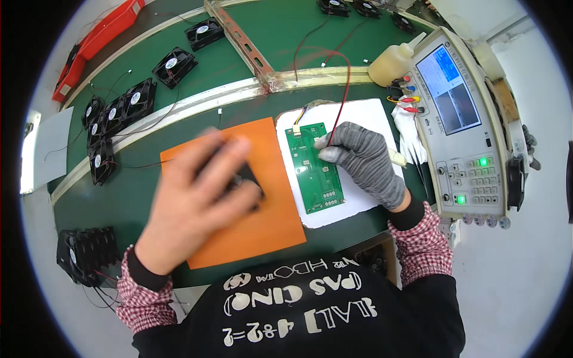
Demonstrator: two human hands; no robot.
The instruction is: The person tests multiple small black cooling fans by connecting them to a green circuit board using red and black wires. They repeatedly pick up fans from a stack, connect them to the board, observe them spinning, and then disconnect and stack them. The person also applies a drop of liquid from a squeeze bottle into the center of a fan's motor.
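Observation:
My left hand (197, 200), bare and smeared by motion, is over a black fan (243, 179) on an orange sheet (262, 238). Its fingers look apart; whether they grip the fan cannot be made out. My right hand (361, 158), in a grey glove with bare fingertips, is closed in a pinch on a red and black wire (342, 110). The pinch sits at the right edge of a green circuit board (310, 179); the wire's end is hidden by the fingers. A white connector (296, 129) with coloured wires is on the board's upper left corner.
Under the board lies a white sheet (364, 116). To the right stand a test instrument (456, 119) with a lit screen, a yellowish bottle (391, 65) and tweezers (422, 179). Several fans (113, 113) occupy the left. A metal rail (242, 45) crosses the far bench; a red bin (98, 45) stands beyond.

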